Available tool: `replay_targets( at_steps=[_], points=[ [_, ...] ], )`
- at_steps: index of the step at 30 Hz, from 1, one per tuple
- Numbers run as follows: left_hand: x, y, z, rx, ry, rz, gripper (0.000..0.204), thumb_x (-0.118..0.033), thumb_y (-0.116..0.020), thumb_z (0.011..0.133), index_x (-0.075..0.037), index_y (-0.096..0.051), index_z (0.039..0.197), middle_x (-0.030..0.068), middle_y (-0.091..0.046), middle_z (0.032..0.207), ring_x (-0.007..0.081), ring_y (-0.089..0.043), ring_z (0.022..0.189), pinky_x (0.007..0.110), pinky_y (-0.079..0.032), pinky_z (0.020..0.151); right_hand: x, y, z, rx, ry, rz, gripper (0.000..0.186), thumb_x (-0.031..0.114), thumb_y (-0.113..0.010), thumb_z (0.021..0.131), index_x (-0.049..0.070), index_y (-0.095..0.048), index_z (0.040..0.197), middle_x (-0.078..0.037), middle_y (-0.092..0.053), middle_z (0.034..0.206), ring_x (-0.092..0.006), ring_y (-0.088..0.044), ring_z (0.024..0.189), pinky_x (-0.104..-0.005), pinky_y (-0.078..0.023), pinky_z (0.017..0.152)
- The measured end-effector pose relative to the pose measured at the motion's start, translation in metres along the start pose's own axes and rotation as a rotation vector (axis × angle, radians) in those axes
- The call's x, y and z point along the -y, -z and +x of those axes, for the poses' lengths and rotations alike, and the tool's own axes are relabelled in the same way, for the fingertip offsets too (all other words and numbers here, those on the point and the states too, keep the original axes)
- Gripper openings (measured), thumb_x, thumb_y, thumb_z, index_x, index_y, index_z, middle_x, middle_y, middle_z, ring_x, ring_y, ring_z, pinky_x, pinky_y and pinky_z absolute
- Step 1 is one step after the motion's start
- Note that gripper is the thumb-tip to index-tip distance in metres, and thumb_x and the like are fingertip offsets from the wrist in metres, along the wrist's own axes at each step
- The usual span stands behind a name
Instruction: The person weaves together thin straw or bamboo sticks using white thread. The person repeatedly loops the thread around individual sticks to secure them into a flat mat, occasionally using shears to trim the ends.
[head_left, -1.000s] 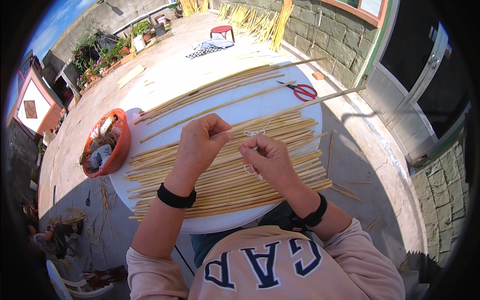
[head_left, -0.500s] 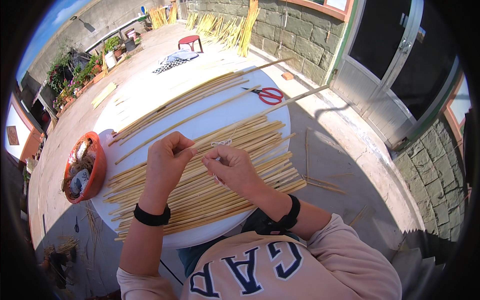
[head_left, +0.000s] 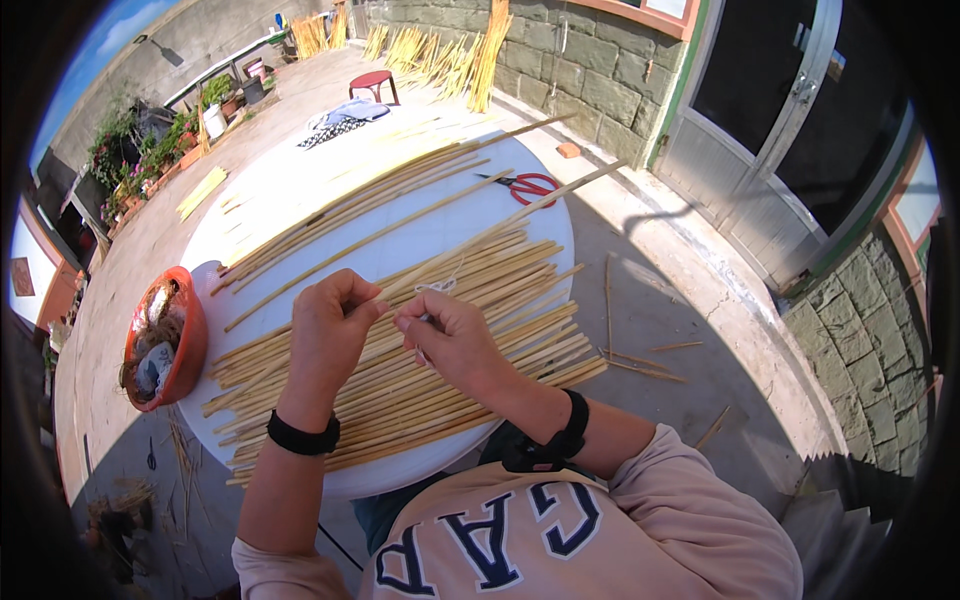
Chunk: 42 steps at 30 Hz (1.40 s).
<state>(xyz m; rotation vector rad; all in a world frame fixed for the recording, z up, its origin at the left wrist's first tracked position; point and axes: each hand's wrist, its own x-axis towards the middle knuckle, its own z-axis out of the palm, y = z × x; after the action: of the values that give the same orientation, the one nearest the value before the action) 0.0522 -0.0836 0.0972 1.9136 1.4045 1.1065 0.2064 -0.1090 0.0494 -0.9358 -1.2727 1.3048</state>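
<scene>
My left hand (head_left: 335, 325) is closed in a pinch over a layer of pale reed stalks (head_left: 350, 400). What its fingertips grip is too small to tell. Close beside it, my right hand (head_left: 450, 335) is closed on a thin white string (head_left: 437, 286). Loops of that string rest on the stalks just beyond the right fingers, and a bit shows below them. One long stalk (head_left: 560, 196) slants from the far right down to the fingertips, where its near end is hidden. The layered stalks lie side by side on a round white table (head_left: 360, 484).
Red-handled scissors (head_left: 533, 189) lie at the table's far right, near a separate row of stalks (head_left: 350, 205). An orange basin (head_left: 190, 350) with tangled fibre stands at the left. Beyond are a red stool (head_left: 372, 80), stalk bundles (head_left: 440, 60) against the wall and plants.
The long slanting stalk's far end has shifted left, toward me. Both hands keep their pinch, with the right fingers slightly turned. The whole view has shifted a little.
</scene>
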Motion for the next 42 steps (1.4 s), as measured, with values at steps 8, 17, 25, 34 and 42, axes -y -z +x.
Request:
replay_targets(
  at_steps=[8, 17, 25, 34, 42],
  points=[
    [0.004, -0.007, -0.005, 0.035, -0.054, 0.019, 0.009, 0.0, -0.068, 0.075, 0.004, -0.059, 0.077, 0.0068, -0.061, 0.065, 0.0082, -0.055, 0.061, 0.024, -0.044, 0.055, -0.001, -0.001, 0.0, -0.032, -0.035, 0.066, 0.009, 0.012, -0.059, 0.09, 0.003, -0.059, 0.089, 0.0, -0.056, 0.065, -0.0038, -0.046, 0.051, -0.0182, -0.037, 0.046],
    [0.0, -0.013, -0.01, -0.034, -0.28, 0.18, 0.01, -0.001, -0.068, 0.074, 0.002, -0.06, 0.08, 0.0133, -0.064, 0.069, 0.0218, -0.06, 0.059, 0.03, -0.046, 0.055, -0.001, 0.0, 0.006, -0.134, -0.156, 0.437, 0.012, 0.012, -0.063, 0.087, 0.001, -0.06, 0.09, -0.006, -0.061, 0.07, -0.011, -0.054, 0.053, -0.0231, -0.044, 0.048],
    [0.0, 0.003, 0.006, -0.168, -0.38, 0.293, 0.012, -0.004, -0.069, 0.072, 0.0, -0.059, 0.077, 0.0123, -0.063, 0.068, 0.0279, -0.061, 0.062, 0.035, -0.047, 0.057, 0.05, 0.026, 0.018, -0.198, 0.721, -0.875, 0.02, 0.018, -0.069, 0.08, 0.002, -0.064, 0.089, -0.011, -0.064, 0.075, -0.0194, -0.06, 0.06, -0.0313, -0.047, 0.055],
    [-0.01, 0.021, 0.038, -0.164, -0.386, 0.264, 0.013, -0.005, -0.071, 0.072, 0.0, -0.06, 0.076, 0.0116, -0.064, 0.068, 0.0227, -0.061, 0.06, 0.031, -0.047, 0.056, 0.094, 0.011, 0.102, 0.31, 0.181, -0.628, 0.007, 0.002, -0.069, 0.076, 0.001, -0.068, 0.083, -0.002, -0.064, 0.072, -0.0086, -0.057, 0.068, -0.0236, -0.045, 0.063],
    [0.0, 0.033, 0.056, -0.186, -0.401, 0.219, 0.014, -0.004, -0.071, 0.072, 0.001, -0.059, 0.076, 0.0121, -0.064, 0.069, 0.0213, -0.061, 0.059, 0.03, -0.047, 0.055, 0.101, 0.003, 0.141, 0.373, 0.214, -0.731, 0.009, 0.009, -0.064, 0.084, 0.001, -0.063, 0.081, -0.005, -0.065, 0.077, -0.0091, -0.06, 0.073, -0.022, -0.05, 0.069]
  ],
)
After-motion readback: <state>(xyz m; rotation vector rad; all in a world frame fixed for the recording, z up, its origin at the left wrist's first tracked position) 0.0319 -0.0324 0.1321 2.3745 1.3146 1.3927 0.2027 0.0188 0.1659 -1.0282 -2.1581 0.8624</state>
